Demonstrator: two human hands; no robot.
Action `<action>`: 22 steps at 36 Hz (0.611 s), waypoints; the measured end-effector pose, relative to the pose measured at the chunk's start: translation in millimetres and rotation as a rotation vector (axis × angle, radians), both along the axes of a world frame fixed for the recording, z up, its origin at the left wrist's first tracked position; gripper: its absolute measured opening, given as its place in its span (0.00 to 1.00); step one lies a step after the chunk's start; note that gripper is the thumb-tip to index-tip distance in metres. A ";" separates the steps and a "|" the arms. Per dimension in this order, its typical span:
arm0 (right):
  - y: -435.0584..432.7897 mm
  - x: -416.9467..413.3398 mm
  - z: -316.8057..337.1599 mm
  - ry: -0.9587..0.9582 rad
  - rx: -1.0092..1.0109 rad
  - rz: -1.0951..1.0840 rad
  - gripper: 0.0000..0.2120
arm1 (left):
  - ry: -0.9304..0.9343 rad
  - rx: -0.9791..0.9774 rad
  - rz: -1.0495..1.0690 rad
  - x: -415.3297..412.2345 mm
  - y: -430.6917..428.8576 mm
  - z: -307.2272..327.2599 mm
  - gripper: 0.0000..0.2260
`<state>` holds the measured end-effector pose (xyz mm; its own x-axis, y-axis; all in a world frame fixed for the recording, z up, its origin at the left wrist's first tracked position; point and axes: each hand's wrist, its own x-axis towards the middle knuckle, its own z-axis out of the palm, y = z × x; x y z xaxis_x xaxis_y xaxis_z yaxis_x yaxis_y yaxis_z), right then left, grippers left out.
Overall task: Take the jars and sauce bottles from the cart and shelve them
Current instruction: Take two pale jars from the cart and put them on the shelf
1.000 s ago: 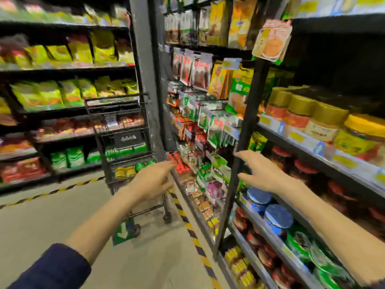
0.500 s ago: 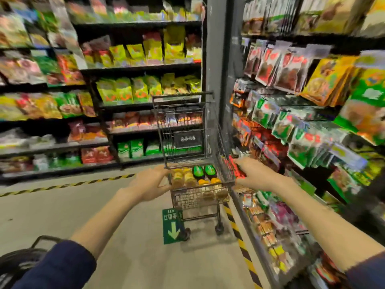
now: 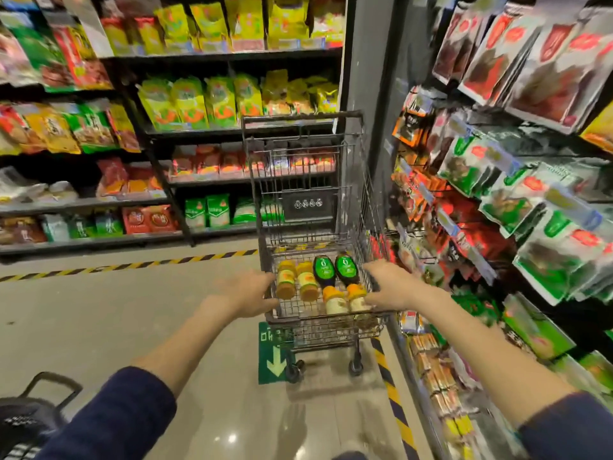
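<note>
A small wire cart (image 3: 331, 322) stands in the aisle straight ahead. In its basket lie two yellow-lidded jars (image 3: 297, 284), two dark sauce bottles with green labels (image 3: 335, 269) and two orange-lidded pale jars (image 3: 345, 298). My left hand (image 3: 247, 293) is at the cart's near left corner, fingers apart and touching the wire rim. My right hand (image 3: 396, 287) is spread over the near right rim, its thumb close to the right pale jar. Neither hand holds a jar or a bottle.
Racks of hanging packets (image 3: 497, 180) crowd the right side close to the cart. Shelves of bagged goods (image 3: 199, 104) line the far left. Yellow-black tape (image 3: 394, 396) and a green arrow sign (image 3: 275, 356) mark the floor. A black wheeled basket (image 3: 30, 419) sits at the lower left.
My view has swung left from the jar shelves to the cart. Both hands have reached out to the near end of the cart, one on each side.
</note>
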<state>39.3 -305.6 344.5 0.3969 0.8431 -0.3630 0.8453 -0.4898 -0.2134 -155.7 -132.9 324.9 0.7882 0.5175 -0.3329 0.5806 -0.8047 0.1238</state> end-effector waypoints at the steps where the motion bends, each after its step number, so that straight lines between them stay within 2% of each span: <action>1: 8.2 11.5 -5.7 0.004 -0.021 0.004 0.32 | 0.018 -0.005 0.003 12.1 7.2 -6.2 0.24; 9: 63.9 96.7 -54.7 0.061 -0.162 0.006 0.36 | 0.067 -0.141 0.038 101.1 53.5 -55.7 0.21; 16: 98.5 143.5 -103.8 0.131 -0.229 -0.007 0.29 | 0.109 -0.303 0.059 150.6 79.1 -116.0 0.22; 19: 108.7 156.8 -134.3 0.192 -0.241 -0.020 0.28 | 0.158 -0.394 0.077 167.1 82.7 -142.6 0.20; 22: 115.5 166.4 -164.3 0.245 -0.252 -0.053 0.27 | 0.232 -0.447 0.075 181.7 88.8 -172.4 0.22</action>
